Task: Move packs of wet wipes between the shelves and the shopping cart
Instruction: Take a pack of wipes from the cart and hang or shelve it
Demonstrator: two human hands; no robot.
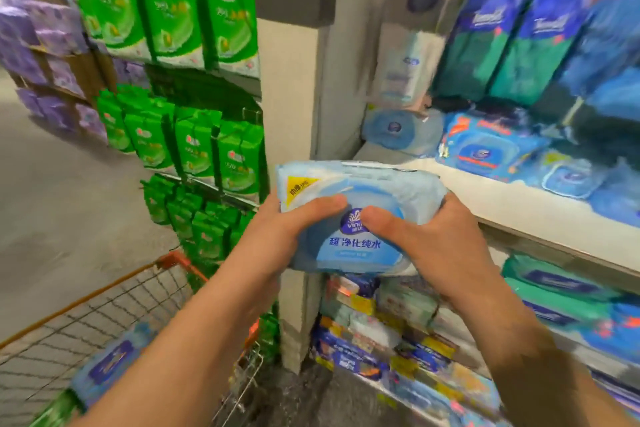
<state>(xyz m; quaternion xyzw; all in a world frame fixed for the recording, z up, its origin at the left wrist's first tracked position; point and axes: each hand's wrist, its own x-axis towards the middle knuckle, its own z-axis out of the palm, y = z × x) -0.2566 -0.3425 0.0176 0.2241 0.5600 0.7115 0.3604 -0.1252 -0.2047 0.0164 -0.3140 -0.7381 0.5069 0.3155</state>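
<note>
- Both hands, left hand [294, 218] and right hand [426, 236], grip one light blue pack of wet wipes [356, 215], thumbs on top.
- The pack is in the air before the shelf [502, 208], above the shopping cart [104, 308].
- Another blue pack [110, 360] lies in the cart.

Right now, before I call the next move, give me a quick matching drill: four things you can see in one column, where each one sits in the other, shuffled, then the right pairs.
Things:
1. light blue pack
2. dark-label pack
3. green bags
4. round blue pack

Places:
A. lying in the cart
B. on the shelf by the pillar
C. held between both hands, left hand and right hand
D. on the racks left of the pillar

Pairs: 1-C, 2-A, 3-D, 4-B
</note>
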